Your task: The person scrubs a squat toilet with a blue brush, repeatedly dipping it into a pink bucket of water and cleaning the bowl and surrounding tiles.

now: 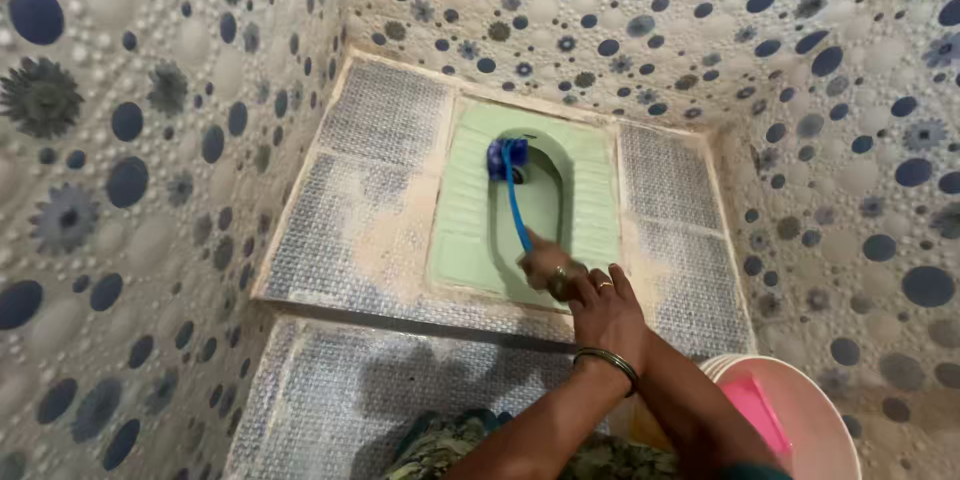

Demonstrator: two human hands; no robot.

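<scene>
A blue toilet brush (507, 162) has its head in the bowl of a pale green squat toilet (460, 230) set in a raised tiled platform. Its long blue handle runs down towards me. My right hand (548, 268), blurred, is closed around the handle's lower end. My left hand (605, 315), with a ring and a dark bangle at the wrist, sits just behind it and touches it. Its fingers curl forward, and whether it grips the handle too is hidden.
Walls tiled with blue dots and flowers close in on the left (120, 190), back and right. The platform (350, 230) carries a tan powdery film and drops by a step to a lower tiled floor (330, 400). A pink bucket (810, 420) stands at lower right.
</scene>
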